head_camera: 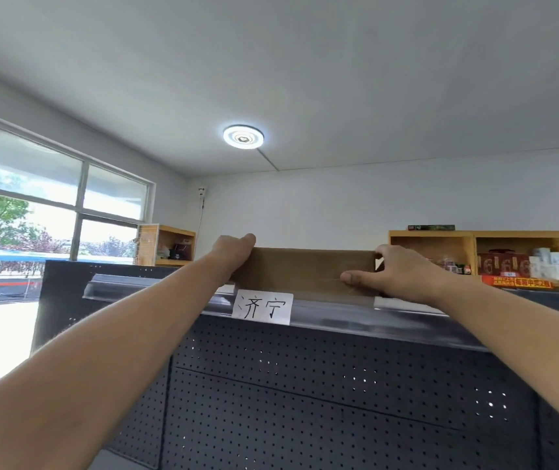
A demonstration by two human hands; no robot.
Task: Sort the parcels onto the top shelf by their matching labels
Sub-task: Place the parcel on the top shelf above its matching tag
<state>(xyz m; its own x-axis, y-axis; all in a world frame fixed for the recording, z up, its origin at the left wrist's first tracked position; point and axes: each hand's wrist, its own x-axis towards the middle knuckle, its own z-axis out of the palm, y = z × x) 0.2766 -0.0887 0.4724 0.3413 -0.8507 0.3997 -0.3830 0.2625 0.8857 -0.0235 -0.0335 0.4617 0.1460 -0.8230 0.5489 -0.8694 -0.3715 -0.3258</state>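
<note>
A brown cardboard parcel rests on the top shelf of a black rack, seen from below. My left hand grips its left end, fingers curled over the top edge. At the other end, my right hand holds the parcel with the thumb pressed on the front face. Right below the parcel, a white paper label with two handwritten characters is stuck on the shelf's clear front strip. The parcel's own label is not visible.
The rack's black perforated back panel fills the lower view. Wooden cubbies with boxed goods stand behind at right, and a smaller wooden cabinet at left beside a large window. A round ceiling lamp is overhead.
</note>
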